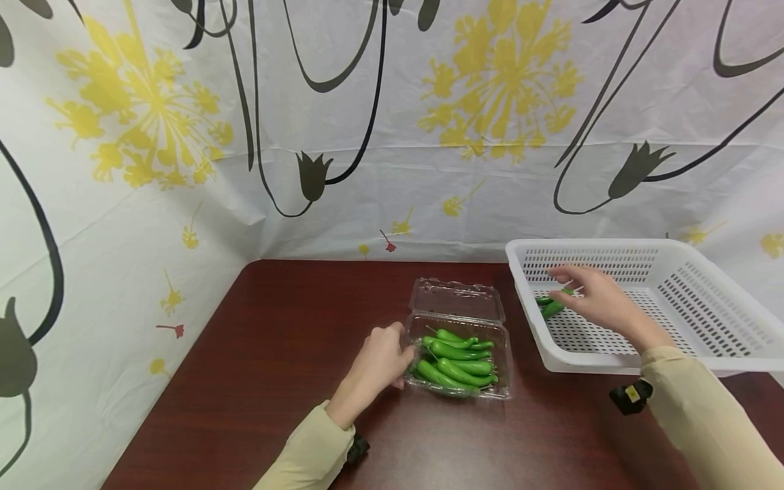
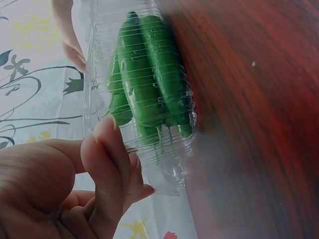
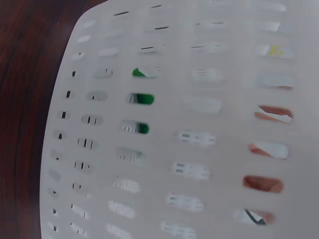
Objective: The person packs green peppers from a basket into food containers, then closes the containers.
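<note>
My left hand [image 1: 380, 357] grips the left edge of a clear plastic clamshell box [image 1: 510, 371], its thumb and fingers curled at the rim [image 2: 132, 149]. Inside the box lie several green chili peppers [image 1: 459, 367], side by side. The hinged lid [image 1: 456, 304] is folded back, away from me. Over the left part of a white plastic basket [image 1: 606, 364], my right hand [image 1: 594, 299] hovers with bent fingers spread apart, holding nothing visible. Just under those fingers, a few more green chili peppers [image 1: 552, 310] rest on the basket floor. From the right wrist, the basket's slotted wall [image 3: 159, 149] hides most of the hand.
A dark red-brown table [image 1: 294, 340] bears the box and the basket, which stands to the box's right. Behind and to the left hangs a white patterned cloth [image 1: 367, 184], close to the table's back edge.
</note>
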The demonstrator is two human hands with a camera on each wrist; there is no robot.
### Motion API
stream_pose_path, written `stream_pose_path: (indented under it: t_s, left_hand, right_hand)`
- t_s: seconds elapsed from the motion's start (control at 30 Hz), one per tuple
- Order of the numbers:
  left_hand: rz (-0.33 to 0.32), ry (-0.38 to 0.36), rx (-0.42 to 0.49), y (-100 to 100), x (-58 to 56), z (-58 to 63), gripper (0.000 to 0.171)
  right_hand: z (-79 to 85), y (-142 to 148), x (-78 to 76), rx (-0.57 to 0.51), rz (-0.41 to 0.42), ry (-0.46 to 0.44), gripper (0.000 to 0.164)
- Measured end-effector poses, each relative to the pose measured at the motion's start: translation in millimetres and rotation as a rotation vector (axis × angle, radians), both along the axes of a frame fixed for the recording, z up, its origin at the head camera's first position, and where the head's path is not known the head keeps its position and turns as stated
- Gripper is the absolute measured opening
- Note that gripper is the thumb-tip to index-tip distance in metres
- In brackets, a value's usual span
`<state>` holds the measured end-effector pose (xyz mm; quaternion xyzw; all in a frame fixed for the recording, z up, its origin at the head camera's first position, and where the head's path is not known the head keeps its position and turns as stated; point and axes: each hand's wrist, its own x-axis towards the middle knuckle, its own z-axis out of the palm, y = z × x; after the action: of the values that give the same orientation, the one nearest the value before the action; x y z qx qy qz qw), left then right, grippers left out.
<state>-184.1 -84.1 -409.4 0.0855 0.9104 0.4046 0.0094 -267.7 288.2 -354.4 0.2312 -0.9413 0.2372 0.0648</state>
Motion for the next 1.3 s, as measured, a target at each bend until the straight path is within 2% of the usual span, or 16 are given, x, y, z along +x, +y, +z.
stream_pose_path:
  t_s: [0.27,0.57,0.9,1.1,1.3]
  left_hand:
    - [0.001,-0.005,0.007,1,-0.1,0.6,0.033]
    - [-0.008,0.009,-0.002,1,-0.2,0.2,0.029]
    - [-0.007,0.011,-0.011,1,-0.2,0.7,0.032]
    - [0.007,-0.003,-0.010,1,-0.6,1.5,0.034]
    - [0.006,-0.005,-0.006,0,-0.4,0.4,0.025]
  right_hand:
    - [-5.7,6,-3.6,0.027,0.014,-0.012,0.038]
    - [-14.5,10,-9.7,0.052,-0.011,-0.099,0.039]
    - [-22.4,13,-13.0,0.104,-0.024,-0.133,0.037]
    - [-25.4,11,-13.9,0.091,0.014,-0.148,0.035]
    - [-28.4,12,-16.5,0.127,0.053,-0.133,0.034]
